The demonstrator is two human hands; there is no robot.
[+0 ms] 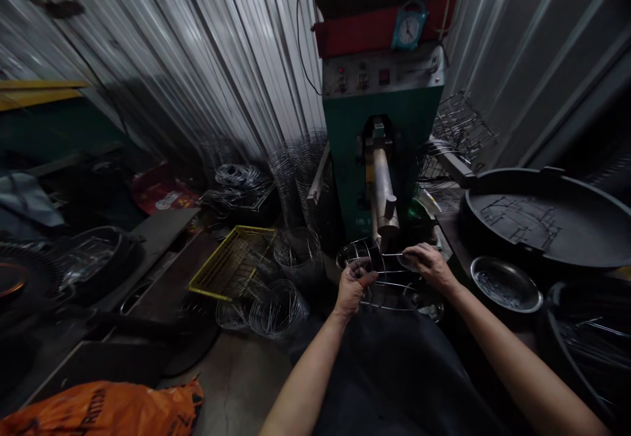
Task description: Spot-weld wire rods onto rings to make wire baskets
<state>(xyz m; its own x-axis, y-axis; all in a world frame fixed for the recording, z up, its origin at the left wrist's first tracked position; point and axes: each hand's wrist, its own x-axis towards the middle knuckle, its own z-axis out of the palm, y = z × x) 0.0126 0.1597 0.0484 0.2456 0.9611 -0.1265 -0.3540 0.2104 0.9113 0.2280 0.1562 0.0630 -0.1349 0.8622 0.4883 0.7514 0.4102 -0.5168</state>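
While the left hand (352,286) grips a rounded silvery wire frame (392,283), the right hand (430,265) pinches a thin silvery rod (393,254), a grey metal cylinder (382,176) above both.

We're in a metalworking workshop, lots of wire around: corrugated metal walls (236,48), green machine (345,140) with switch panel (414,79) and thick metal bar (383,183), wire frame (392,271) at the bar's lower end, round wire stacks (298,262), coil pile (239,175), black pan (591,225) with loose wire pieces (522,218).
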